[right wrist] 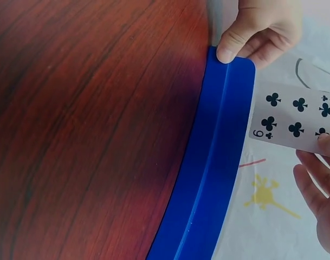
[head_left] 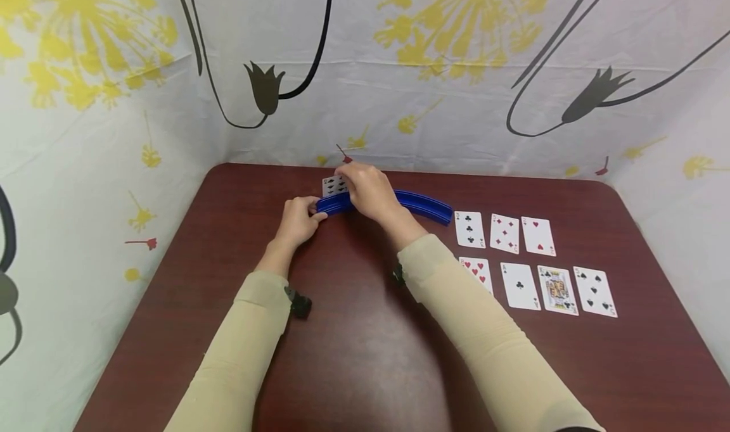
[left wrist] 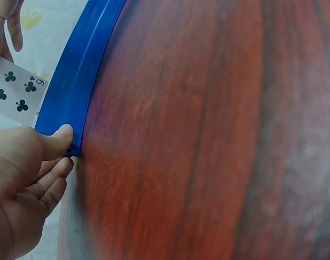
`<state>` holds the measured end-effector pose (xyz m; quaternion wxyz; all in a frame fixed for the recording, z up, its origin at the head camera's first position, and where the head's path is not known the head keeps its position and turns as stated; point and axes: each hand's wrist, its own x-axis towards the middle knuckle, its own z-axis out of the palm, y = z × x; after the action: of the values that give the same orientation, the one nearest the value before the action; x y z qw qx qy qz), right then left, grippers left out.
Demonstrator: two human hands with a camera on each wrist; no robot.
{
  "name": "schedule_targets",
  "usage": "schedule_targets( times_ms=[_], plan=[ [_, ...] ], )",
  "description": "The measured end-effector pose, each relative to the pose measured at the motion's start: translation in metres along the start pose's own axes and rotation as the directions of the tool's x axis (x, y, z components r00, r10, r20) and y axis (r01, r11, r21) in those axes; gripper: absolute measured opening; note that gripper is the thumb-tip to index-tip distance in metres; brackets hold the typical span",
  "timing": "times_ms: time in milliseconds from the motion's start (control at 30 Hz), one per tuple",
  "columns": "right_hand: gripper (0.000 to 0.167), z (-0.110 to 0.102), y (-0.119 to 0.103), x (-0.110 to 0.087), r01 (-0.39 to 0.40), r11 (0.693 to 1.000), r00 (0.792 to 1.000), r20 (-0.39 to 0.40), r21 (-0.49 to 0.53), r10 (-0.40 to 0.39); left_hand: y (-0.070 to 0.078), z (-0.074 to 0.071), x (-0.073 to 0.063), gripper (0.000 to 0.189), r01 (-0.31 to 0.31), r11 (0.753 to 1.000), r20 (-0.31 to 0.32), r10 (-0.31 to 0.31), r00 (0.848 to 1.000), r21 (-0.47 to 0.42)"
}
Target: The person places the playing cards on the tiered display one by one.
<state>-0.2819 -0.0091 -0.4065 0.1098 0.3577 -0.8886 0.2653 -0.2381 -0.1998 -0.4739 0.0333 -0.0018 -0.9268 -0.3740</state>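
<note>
I find the left hand (head_left: 298,220) pinching the rack (head_left: 424,205) endwise, the right hand (head_left: 371,191) gripping the card (right wrist: 286,114) (six of clubs) by its far edge. A slack left grip could let the rack slip.

The head view, the farthest off, faces forward and down from above and behind the fingers of the left hand (head_left: 298,220) and right hand (head_left: 369,190). Each wrist view faces past its own hand's fingers from close by. These two share the six of clubs (right wrist: 286,115) at the right fingers and the end of the blue curved card holder (right wrist: 232,78) at the left.
</note>
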Motion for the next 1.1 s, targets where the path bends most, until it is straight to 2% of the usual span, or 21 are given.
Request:
schedule_targets(
  times_ms=[300,767,1100],
  plan=[
    [0.025,0.0013,0.0000,-0.0024,-0.016,1.000,0.998,0.053,-0.011,0.016,0.0004,0.0012,-0.0011,0.035,0.003,1.000,0.005,-0.003,1.000,-0.007],
    [0.025,-0.0032,-0.0004,-0.0031,0.018,1.000,0.999,0.051,-0.014,-0.017,0.0023,-0.0006,-0.0006,0.035,-0.006,1.000,-0.001,0.006,1.000,0.001],
    [0.026,-0.0041,-0.0013,-0.0063,0.031,1.000,0.999,0.038,-0.002,-0.031,0.0014,0.0004,-0.0011,0.038,0.011,1.000,0.007,-0.011,1.000,-0.001]
  ],
)
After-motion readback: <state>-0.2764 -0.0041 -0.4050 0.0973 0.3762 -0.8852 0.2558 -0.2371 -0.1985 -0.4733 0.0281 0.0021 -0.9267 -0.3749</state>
